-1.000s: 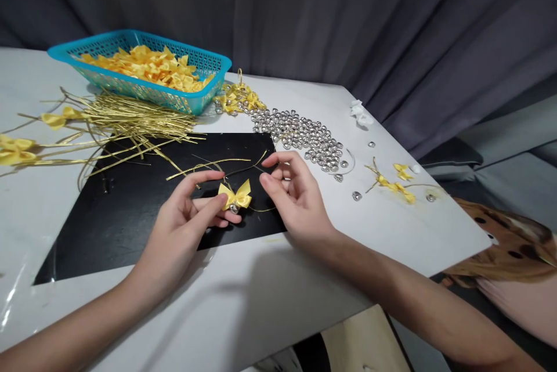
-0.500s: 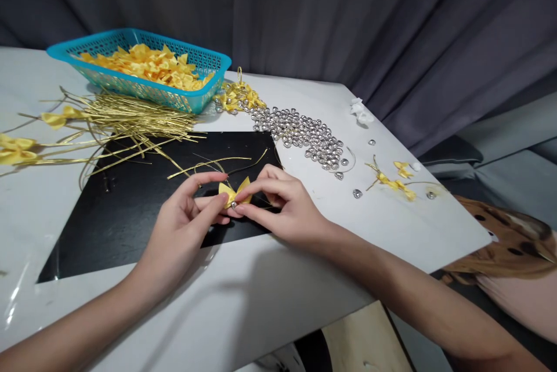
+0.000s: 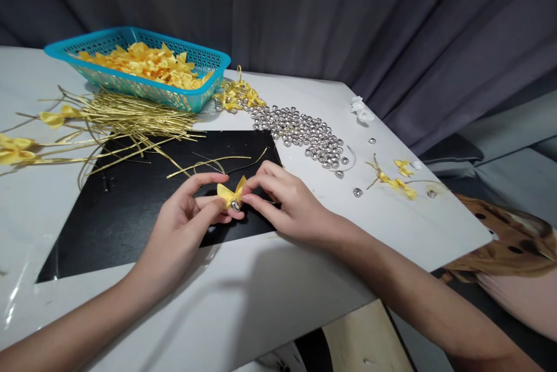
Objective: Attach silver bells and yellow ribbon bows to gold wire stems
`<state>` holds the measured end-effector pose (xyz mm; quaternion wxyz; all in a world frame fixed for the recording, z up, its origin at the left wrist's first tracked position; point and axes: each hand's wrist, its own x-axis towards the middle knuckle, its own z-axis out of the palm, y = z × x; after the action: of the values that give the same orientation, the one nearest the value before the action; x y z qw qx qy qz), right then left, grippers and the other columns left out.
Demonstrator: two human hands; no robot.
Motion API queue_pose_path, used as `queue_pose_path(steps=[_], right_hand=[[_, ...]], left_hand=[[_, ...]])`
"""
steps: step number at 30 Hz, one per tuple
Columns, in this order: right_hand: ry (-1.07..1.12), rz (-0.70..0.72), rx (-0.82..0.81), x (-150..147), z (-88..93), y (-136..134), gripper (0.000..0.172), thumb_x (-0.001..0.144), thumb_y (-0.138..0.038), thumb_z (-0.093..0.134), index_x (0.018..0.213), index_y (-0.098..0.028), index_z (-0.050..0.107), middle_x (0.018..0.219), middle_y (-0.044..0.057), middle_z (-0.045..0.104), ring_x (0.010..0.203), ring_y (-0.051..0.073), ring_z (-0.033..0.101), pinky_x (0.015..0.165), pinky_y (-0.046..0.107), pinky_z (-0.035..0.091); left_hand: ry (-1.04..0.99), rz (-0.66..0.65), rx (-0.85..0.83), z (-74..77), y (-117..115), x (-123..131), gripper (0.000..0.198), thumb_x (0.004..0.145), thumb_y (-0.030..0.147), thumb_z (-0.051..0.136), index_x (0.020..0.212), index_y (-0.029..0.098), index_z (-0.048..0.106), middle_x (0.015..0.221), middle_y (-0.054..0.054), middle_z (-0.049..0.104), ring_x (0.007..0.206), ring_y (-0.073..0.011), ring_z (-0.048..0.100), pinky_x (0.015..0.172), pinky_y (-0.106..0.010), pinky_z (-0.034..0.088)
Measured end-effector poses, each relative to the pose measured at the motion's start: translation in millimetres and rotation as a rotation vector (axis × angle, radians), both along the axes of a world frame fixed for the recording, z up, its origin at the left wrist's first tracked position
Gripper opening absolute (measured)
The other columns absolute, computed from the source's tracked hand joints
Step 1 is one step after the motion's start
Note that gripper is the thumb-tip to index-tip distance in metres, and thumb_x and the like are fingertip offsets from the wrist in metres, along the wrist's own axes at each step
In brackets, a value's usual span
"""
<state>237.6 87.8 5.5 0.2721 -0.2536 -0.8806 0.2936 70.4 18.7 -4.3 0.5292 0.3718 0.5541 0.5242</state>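
Between my two hands is a small yellow ribbon bow [image 3: 227, 194], with a silver bead [image 3: 235, 205] at its lower middle. My left hand [image 3: 189, 209] pinches the bow's left side between thumb and fingers, its index finger arched above. With thumb and fingertips closed, my right hand [image 3: 285, 201] grips the bow's right side. Both hands are over a black mat [image 3: 126, 227]. Gold cords [image 3: 213, 164] lie on the mat just beyond my fingers. Whether a thread runs from the bow is too fine to tell.
A blue basket [image 3: 209, 89] full of yellow bows stands at the back left. In front of it lies a bundle of gold cords [image 3: 130, 116]. Many silver beads [image 3: 304, 134] spread behind my right hand. Finished-looking bows [image 3: 394, 184] and white crumpled paper [image 3: 361, 109] lie farther right.
My right fingertips have shifted slightly right, off the bow's middle. The silver bead, partly covered before, now shows fully. My left hand has kept its hold.
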Motion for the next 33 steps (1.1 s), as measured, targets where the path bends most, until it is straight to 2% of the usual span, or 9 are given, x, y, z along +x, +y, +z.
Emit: queue_pose_path(steps=[2,8,15,17,20,23,25,29,33], right_hand=[[-0.036,-0.027,-0.036,0.5,3.6,0.2,0.012,0.093,-0.023,0.044,0.088,-0.017,0.053,0.086,0.004,0.052,0.074,0.013,0.049,0.063,0.026,0.037],[0.106,-0.124,-0.161,0.2,8.5,1.5,0.010,0.092,-0.025,0.044,0.084,-0.019,0.047,0.079,0.001,0.047,0.066,0.011,0.043,0.057,0.025,0.034],[0.211,-0.242,-0.432,-2.2,7.9,5.4,0.013,0.090,-0.029,0.046,0.082,-0.019,0.046,0.069,-0.003,0.036,0.059,0.010,0.034,0.051,0.024,0.028],[0.224,-0.299,-0.461,-0.9,9.5,6.5,0.014,0.089,-0.028,0.047,0.079,-0.019,0.045,0.067,-0.003,0.035,0.058,0.010,0.033,0.051,0.024,0.028],[0.227,-0.290,-0.298,2.6,12.1,5.2,0.017,0.083,-0.028,0.059,0.079,-0.019,0.045,0.070,-0.003,0.036,0.058,0.009,0.032,0.051,0.024,0.028],[0.181,-0.106,0.015,5.2,11.2,0.8,0.021,0.076,-0.028,0.070,0.084,-0.018,0.053,0.079,-0.001,0.046,0.065,0.009,0.040,0.057,0.024,0.034],[0.112,-0.028,0.126,5.3,8.1,-1.7,0.020,0.078,-0.030,0.069,0.088,-0.017,0.058,0.085,0.002,0.050,0.071,0.010,0.046,0.061,0.024,0.038],[0.018,-0.032,0.118,3.3,0.7,-1.1,0.017,0.087,-0.029,0.058,0.093,-0.015,0.063,0.084,0.003,0.051,0.071,0.011,0.050,0.062,0.025,0.040],[0.060,-0.059,-0.041,0.1,-0.8,1.6,0.013,0.087,-0.021,0.055,0.095,-0.014,0.063,0.084,0.002,0.051,0.070,0.009,0.047,0.062,0.023,0.039]], left_hand=[[0.042,-0.001,-0.011,0.2,0.3,0.6,0.031,0.075,0.030,0.063,0.103,0.020,0.055,0.064,0.001,0.073,0.065,-0.0157,0.070,0.062,-0.022,0.053],[0.148,-0.004,-0.024,4.0,2.1,3.5,0.035,0.073,0.036,0.062,0.102,0.019,0.053,0.060,0.000,0.071,0.064,-0.0182,0.069,0.062,-0.025,0.053],[0.129,-0.005,-0.017,3.2,2.1,3.7,0.036,0.073,0.035,0.063,0.104,0.019,0.052,0.063,0.000,0.072,0.063,-0.0152,0.067,0.062,-0.023,0.051],[0.107,-0.008,-0.017,1.8,2.6,3.3,0.037,0.073,0.035,0.064,0.104,0.019,0.052,0.063,0.000,0.072,0.063,-0.0144,0.067,0.062,-0.022,0.051],[0.057,0.006,-0.023,1.0,3.0,2.3,0.039,0.072,0.035,0.066,0.105,0.020,0.052,0.063,0.002,0.072,0.064,-0.0136,0.067,0.062,-0.021,0.050],[0.021,0.028,-0.024,2.3,2.6,1.5,0.041,0.069,0.035,0.071,0.102,0.020,0.053,0.061,0.003,0.071,0.061,-0.0129,0.066,0.060,-0.020,0.050],[0.031,0.020,-0.017,3.6,2.2,1.7,0.041,0.068,0.036,0.071,0.101,0.019,0.053,0.058,0.004,0.069,0.058,-0.0125,0.064,0.058,-0.020,0.049],[0.062,-0.013,0.013,4.2,2.2,3.8,0.036,0.070,0.035,0.069,0.098,0.019,0.053,0.059,0.003,0.067,0.058,-0.0131,0.061,0.057,-0.021,0.048],[0.103,-0.027,0.055,2.2,2.8,5.0,0.028,0.073,0.034,0.065,0.094,0.021,0.051,0.060,0.003,0.065,0.058,-0.0138,0.059,0.055,-0.023,0.047]])
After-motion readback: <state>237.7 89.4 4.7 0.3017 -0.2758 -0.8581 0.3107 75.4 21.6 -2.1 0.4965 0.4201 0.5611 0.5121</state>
